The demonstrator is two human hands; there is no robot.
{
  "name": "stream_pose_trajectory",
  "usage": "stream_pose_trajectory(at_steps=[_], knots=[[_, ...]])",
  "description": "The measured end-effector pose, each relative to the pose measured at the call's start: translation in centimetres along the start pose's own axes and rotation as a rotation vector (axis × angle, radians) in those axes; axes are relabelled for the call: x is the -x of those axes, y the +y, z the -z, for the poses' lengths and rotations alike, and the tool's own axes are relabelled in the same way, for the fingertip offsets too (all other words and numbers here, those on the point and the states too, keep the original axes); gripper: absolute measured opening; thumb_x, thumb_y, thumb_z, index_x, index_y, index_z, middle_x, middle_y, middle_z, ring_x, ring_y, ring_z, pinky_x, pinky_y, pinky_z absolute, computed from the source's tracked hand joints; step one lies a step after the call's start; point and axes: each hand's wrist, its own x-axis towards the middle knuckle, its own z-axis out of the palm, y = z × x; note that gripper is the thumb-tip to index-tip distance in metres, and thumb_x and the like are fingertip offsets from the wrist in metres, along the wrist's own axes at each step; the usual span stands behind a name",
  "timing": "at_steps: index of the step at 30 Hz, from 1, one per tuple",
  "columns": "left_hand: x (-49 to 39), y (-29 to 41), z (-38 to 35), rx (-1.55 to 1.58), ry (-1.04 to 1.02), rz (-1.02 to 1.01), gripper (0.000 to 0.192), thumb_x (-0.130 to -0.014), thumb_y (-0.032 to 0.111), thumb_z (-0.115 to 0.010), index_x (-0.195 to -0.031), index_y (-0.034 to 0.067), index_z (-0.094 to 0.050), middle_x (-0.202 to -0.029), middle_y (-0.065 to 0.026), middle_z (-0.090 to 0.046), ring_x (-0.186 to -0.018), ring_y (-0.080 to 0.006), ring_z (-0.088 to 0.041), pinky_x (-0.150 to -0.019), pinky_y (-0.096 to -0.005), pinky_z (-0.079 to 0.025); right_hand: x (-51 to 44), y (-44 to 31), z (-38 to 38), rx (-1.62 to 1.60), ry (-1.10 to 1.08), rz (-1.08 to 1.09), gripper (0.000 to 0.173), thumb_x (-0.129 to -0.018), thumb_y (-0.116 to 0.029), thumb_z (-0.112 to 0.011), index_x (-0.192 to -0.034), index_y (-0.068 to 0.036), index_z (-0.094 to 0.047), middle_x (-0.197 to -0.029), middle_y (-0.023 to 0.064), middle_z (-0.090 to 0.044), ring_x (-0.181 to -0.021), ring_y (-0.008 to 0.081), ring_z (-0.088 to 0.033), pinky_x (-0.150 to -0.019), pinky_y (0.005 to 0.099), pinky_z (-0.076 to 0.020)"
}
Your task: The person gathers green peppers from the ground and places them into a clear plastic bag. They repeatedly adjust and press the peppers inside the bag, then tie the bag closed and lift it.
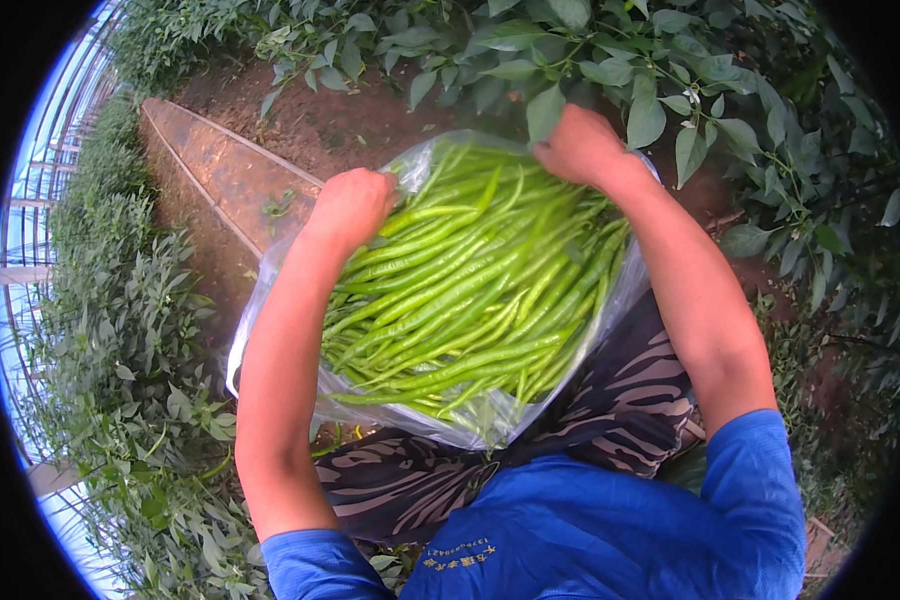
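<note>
A clear plastic bag point(499, 431), mouth spread wide, rests against my lap. Long green chili peppers point(450, 292) fill it, most lying slantwise and roughly parallel. At the far left of the bag's rim, my left hand point(356, 204) is closed on the plastic. My right hand point(581, 146) is closed at the far right rim, with its fingertips partly hidden by pepper leaves point(546, 112) hanging in front. The film inside the right fist is hard to see.
Leafy pepper plants crowd in at the right point(757, 142) and the left point(120, 322). Beyond the bag, a long flat strip with raised edges point(232, 157) runs across bare soil point(292, 120). A greenhouse frame point(22, 276) stands at the far left. My patterned trouser legs point(622, 390) lie under the bag.
</note>
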Motion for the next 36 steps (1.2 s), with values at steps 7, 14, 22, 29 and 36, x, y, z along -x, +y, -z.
stream_pose_trajectory(at_steps=[7,14,22,29,36], knots=[[2.4,-1.0,2.7,-0.041,-0.002,0.020,0.026,-0.099,0.030,-0.071,-0.116,0.009,-0.072,-0.095,-0.0203,-0.077,-0.095,-0.0407,-0.075,-0.085,-0.0513,-0.061,0.1,0.6,0.1,-0.028,0.044,0.100,0.038,-0.091,-0.026,-0.076,-0.121,-0.003,-0.075,-0.112,0.0218,-0.078,-0.109,0.0419,-0.075,-0.097,0.0502,-0.0599],[14.6,6.1,7.4,0.269,0.279,-0.053,0.045,-0.092,0.010,-0.078,-0.135,0.007,-0.067,-0.102,-0.0172,-0.072,-0.092,-0.0405,-0.071,-0.081,-0.0502,-0.058,2.6,-1.8,2.6,-0.138,0.302,0.545,0.028,-0.093,-0.015,-0.075,-0.117,-0.003,-0.067,-0.101,0.0218,-0.075,-0.098,0.0436,-0.074,-0.083,0.0529,-0.0593],[27.2,16.9,7.4,0.619,-0.234,-0.222,0.062,-0.078,0.016,-0.090,-0.135,0.002,-0.068,-0.090,-0.0089,-0.065,-0.076,-0.0310,-0.067,-0.071,-0.0446,-0.055,11.2,-5.0,6.9,-0.288,-0.096,0.733,0.020,-0.094,-0.013,-0.075,-0.105,0.000,-0.065,-0.098,0.0194,-0.070,-0.093,0.0388,-0.071,-0.082,0.0466,-0.0567],[26.3,19.3,2.9,0.677,0.194,0.294,0.033,-0.091,0.019,-0.085,-0.112,-0.003,-0.073,-0.101,-0.0188,-0.072,-0.087,-0.0414,-0.074,-0.073,-0.0472,-0.059,24.4,-7.2,0.7,-0.330,-0.206,0.707,0.033,-0.096,-0.033,-0.077,-0.094,0.000,-0.068,-0.087,0.0171,-0.068,-0.085,0.0409,-0.072,-0.079,0.0524,-0.0580],[24.5,19.5,1.7,0.690,0.174,0.368,0.034,-0.093,0.026,-0.083,-0.112,0.000,-0.072,-0.094,-0.0195,-0.076,-0.084,-0.0424,-0.074,-0.070,-0.0483,-0.058,27.5,-7.6,-3.1,-0.339,-0.217,0.628,0.026,-0.088,-0.019,-0.081,-0.105,-0.003,-0.070,-0.093,0.0163,-0.068,-0.088,0.0403,-0.071,-0.074,0.0499,-0.0573]])
